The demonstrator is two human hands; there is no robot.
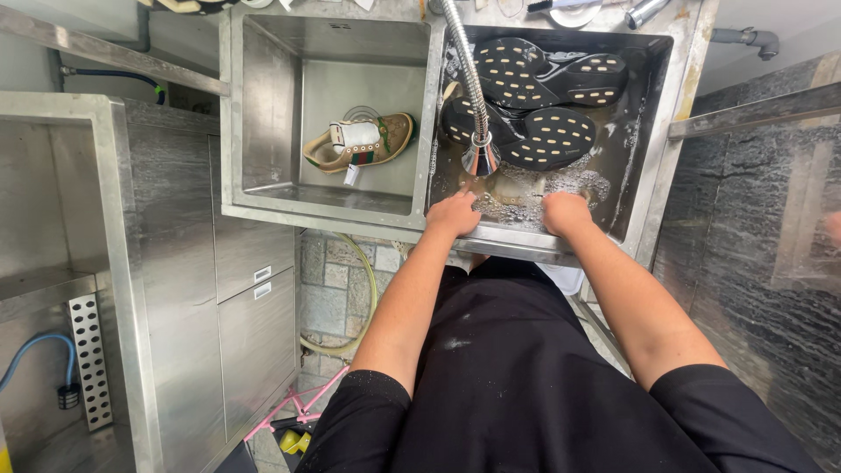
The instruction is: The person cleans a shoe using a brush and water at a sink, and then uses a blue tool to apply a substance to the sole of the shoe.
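At frame centre, left hand (453, 214) and right hand (565, 213) dip, fingers hidden, grip indeterminate, into foamy water (526, 194); black shoes (534, 96) soak soles-up behind; tan sneaker (359, 142) lies apart, left basin (263, 105).

top: black short-sleeved shirt | forearms: bare | front: small pale smudge on fabric

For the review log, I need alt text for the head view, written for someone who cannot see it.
Seen from above, the left hand and right hand are in the soapy right sink, just below the faucet head. Four black shoes lie soles-up behind them. A tan sneaker lies in the left sink.
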